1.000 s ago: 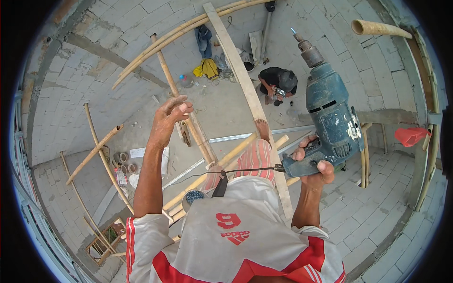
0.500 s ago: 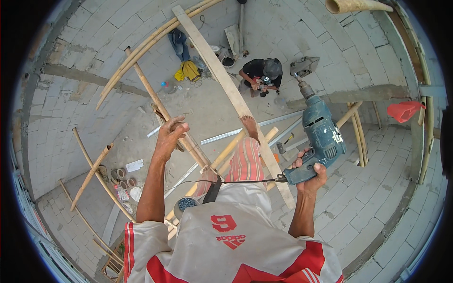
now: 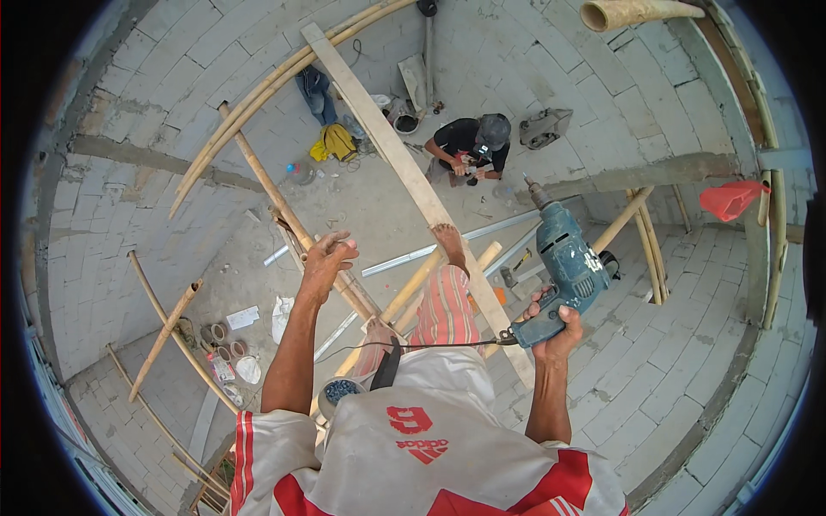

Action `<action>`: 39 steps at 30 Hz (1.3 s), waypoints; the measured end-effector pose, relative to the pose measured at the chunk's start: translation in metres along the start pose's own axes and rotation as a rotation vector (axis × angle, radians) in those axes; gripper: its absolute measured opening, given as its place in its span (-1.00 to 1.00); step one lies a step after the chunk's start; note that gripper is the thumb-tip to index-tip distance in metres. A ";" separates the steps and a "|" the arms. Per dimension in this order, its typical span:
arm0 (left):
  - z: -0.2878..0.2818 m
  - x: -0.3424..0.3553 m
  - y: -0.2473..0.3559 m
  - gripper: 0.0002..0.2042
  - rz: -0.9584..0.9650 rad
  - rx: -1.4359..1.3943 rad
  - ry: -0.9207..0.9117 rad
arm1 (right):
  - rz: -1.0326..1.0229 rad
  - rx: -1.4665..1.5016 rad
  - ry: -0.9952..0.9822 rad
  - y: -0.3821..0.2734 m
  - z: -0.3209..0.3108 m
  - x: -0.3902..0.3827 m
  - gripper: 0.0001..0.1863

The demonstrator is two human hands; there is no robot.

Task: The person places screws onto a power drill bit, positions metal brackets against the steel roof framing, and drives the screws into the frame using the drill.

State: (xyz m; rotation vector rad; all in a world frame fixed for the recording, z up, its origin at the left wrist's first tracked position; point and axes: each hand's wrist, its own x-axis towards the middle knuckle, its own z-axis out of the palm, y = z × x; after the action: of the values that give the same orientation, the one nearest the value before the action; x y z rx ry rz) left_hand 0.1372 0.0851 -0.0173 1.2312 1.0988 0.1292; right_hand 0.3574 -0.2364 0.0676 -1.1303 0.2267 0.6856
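My right hand (image 3: 555, 331) grips a dark teal power drill (image 3: 570, 267) by its handle. The drill points away from me, its bit aimed up and slightly left. A black cord (image 3: 447, 347) runs from the handle leftward across my waist. My left hand (image 3: 329, 262) is raised over a bamboo pole, fingers curled with the tips close to the thumb; anything between them is too small to make out. Against my waist sits a round container (image 3: 342, 391) of small bluish-grey pieces that look like screws. One bare foot (image 3: 449, 239) rests on a long wooden plank (image 3: 387, 142).
Bamboo poles (image 3: 258, 163) cross below and beside me, high above the concrete floor (image 3: 379, 206). A person (image 3: 473, 146) crouches down there. A yellow bag (image 3: 334, 143), a hammer (image 3: 509, 275) and metal profiles (image 3: 404, 260) lie below. A red plastic piece (image 3: 730, 201) hangs right, near grey block walls (image 3: 619, 77).
The drill has shifted slightly left and down in my right hand. My left hand has moved a little right and down. The view has tilted slightly.
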 end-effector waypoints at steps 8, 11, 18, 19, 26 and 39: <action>0.048 0.015 0.015 -0.38 -0.044 -0.203 -0.092 | 0.084 0.034 -0.004 0.003 -0.018 0.004 -0.42; 0.083 0.029 0.030 -0.31 -0.038 -0.384 -0.166 | 0.141 0.067 -0.033 0.002 -0.014 0.006 -0.39; 0.133 0.056 0.056 -0.28 -0.014 -0.649 -0.281 | 0.317 0.176 -0.263 0.010 -0.016 0.003 -0.34; 0.133 0.056 0.059 -0.27 0.019 -0.705 -0.301 | 0.327 0.168 -0.308 0.012 -0.016 0.001 -0.33; 0.128 0.028 0.071 -0.53 0.147 -0.755 -0.458 | 0.406 0.147 -0.433 0.014 -0.013 0.005 -0.31; 0.097 -0.003 0.062 -0.70 0.154 -0.881 -0.184 | 0.548 0.076 -0.553 0.011 0.001 0.008 -0.28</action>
State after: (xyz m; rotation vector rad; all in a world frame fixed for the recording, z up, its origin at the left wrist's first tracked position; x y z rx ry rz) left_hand 0.2349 0.0414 0.0264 0.5115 0.6533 0.5441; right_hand 0.3564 -0.2301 0.0555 -0.7645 0.0841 1.4333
